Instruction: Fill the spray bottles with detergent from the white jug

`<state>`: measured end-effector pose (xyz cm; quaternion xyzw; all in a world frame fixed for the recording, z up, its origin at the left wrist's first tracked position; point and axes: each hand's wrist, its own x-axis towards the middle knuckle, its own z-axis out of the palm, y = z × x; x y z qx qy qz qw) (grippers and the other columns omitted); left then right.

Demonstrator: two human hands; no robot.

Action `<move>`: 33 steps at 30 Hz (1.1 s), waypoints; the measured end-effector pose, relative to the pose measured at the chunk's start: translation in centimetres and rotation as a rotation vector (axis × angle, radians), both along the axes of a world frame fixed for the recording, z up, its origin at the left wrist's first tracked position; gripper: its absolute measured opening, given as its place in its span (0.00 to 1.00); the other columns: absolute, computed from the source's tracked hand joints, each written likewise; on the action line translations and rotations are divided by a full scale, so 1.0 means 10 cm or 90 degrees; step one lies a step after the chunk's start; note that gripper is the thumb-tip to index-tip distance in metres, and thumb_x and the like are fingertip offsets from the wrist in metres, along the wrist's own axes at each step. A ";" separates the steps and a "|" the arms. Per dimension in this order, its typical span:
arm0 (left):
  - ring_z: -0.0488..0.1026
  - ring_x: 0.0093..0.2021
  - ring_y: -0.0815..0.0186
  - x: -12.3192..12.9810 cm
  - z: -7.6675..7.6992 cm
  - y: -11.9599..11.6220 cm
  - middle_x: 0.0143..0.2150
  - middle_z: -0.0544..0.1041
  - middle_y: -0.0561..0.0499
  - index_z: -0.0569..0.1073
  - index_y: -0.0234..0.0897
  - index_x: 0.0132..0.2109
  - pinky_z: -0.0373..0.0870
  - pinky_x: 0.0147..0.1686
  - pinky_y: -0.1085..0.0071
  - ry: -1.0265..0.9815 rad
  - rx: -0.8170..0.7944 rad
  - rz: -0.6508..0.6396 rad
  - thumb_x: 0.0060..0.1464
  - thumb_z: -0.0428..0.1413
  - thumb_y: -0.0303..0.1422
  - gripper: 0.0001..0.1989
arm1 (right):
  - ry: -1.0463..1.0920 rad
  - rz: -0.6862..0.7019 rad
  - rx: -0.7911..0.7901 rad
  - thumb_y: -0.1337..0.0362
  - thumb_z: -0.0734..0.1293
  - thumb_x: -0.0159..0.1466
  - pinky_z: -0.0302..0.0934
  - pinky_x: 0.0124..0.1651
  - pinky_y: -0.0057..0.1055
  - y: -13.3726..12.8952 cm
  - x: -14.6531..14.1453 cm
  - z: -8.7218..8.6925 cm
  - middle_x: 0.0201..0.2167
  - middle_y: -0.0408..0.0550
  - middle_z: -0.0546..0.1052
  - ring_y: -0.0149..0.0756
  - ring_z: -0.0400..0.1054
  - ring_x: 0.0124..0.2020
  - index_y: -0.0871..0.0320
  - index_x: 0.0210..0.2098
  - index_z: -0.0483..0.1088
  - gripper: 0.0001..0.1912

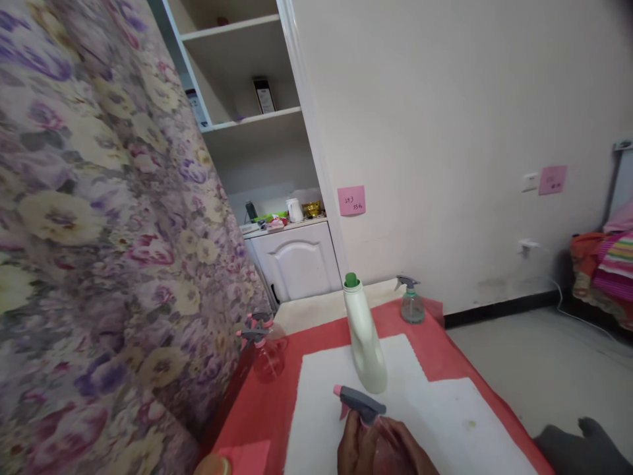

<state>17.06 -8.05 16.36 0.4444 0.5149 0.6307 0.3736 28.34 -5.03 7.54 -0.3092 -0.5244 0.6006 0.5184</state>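
Both my hands are at the bottom of the head view, around a pink, see-through spray bottle [387,455] with a grey trigger head and pink nozzle. My left hand [352,443] has its fingers closed at the bottle's neck, just under the head. On the other side, my right hand [411,447] wraps the bottle's body. The lower part of both hands is cut off by the frame's edge. Just beyond them a tall pale green jug [364,343] stands upright on white paper [316,402], a green piece at its mouth.
Pink spray bottles [268,359] stand at the table's left edge; a clear one with a grey head [412,307] stands at the far right. A red cloth [277,409] covers the table. A floral curtain [123,231] hangs close on the left. An orange-brown round object [213,464] sits front left.
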 end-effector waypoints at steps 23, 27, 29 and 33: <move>0.75 0.47 0.50 0.07 0.11 -0.08 0.43 0.81 0.44 0.79 0.36 0.42 0.71 0.47 0.65 0.065 -0.044 0.001 0.45 0.61 0.49 0.23 | -0.051 0.014 -0.004 0.44 0.71 0.52 0.56 0.62 0.50 0.00 0.04 0.15 0.46 0.52 0.77 0.55 0.67 0.56 0.51 0.48 0.71 0.28; 0.76 0.45 0.51 0.11 0.16 -0.12 0.42 0.82 0.44 0.79 0.35 0.41 0.72 0.45 0.65 0.064 -0.051 -0.020 0.46 0.60 0.50 0.23 | -0.052 0.022 -0.004 0.49 0.73 0.50 0.56 0.61 0.51 -0.02 0.08 0.18 0.47 0.52 0.77 0.56 0.67 0.55 0.52 0.47 0.71 0.27; 0.76 0.44 0.52 0.15 0.18 -0.12 0.41 0.82 0.44 0.79 0.36 0.40 0.73 0.44 0.66 0.062 -0.049 -0.014 0.46 0.60 0.50 0.22 | -0.054 -0.006 0.017 0.52 0.73 0.51 0.56 0.61 0.49 -0.06 0.09 0.16 0.48 0.53 0.76 0.54 0.67 0.55 0.53 0.48 0.70 0.27; 0.76 0.45 0.51 0.16 0.21 -0.10 0.42 0.82 0.44 0.79 0.37 0.40 0.72 0.45 0.66 0.050 -0.036 -0.014 0.44 0.61 0.50 0.22 | -0.051 -0.008 0.049 0.51 0.72 0.52 0.57 0.61 0.48 -0.08 0.08 0.16 0.48 0.54 0.76 0.54 0.67 0.55 0.52 0.50 0.68 0.28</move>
